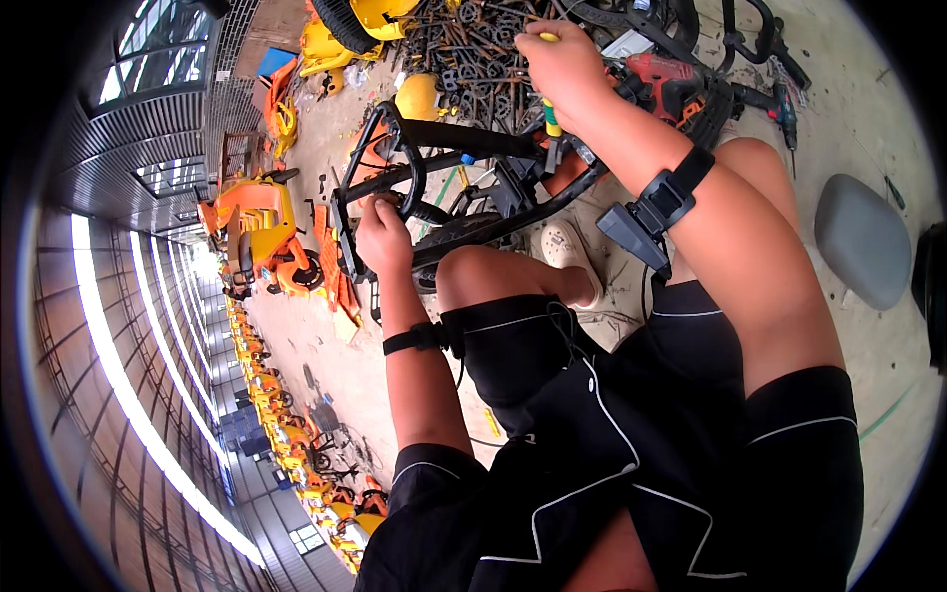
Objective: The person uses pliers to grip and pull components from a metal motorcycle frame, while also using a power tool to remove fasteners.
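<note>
Fingers [533,46] of the right hand [570,77] were wrapped tight around a tool with a yellow and green handle [551,118], held over the right part of a black metal tube frame [464,137]. Its tip was too hidden to tell if it touched. The left hand [384,237] was curled around the frame's left part, by a bent black loop [420,163]. The frame was in front of the person's bare knees [467,270], near a cream clog with holes [564,247]. Past it sat a big heap of rusty brown metal parts [469,64] and a round yellow shell [418,98]. A red and black power drill [666,82] lay just beyond the right arm. Far off to the left stood a long row of yellow and orange scooters [258,380].
</note>
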The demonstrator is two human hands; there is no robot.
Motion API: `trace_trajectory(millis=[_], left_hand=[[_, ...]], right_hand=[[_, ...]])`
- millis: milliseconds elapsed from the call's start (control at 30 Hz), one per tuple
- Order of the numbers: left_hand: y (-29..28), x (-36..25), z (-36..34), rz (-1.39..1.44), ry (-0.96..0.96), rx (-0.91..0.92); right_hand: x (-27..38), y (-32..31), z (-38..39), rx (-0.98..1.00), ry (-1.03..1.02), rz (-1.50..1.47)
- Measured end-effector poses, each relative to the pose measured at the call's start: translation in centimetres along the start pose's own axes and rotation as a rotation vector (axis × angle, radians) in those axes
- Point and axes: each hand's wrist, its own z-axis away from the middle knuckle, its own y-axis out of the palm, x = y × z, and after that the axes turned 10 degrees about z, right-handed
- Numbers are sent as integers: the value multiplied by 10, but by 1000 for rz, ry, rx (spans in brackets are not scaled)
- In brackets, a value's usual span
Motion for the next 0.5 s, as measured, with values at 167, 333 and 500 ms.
trace_trajectory(millis=[167,333,500], left_hand=[[-4,-8,-4,119,-57,88],[-5,3,-1,654,-101,42],[-11,-67,47,1274,132,238]], right_hand=[[16,-3,-14,138,220,-119],[36,4,3,265,382,-366],[46,0,14,239,438,-473]])
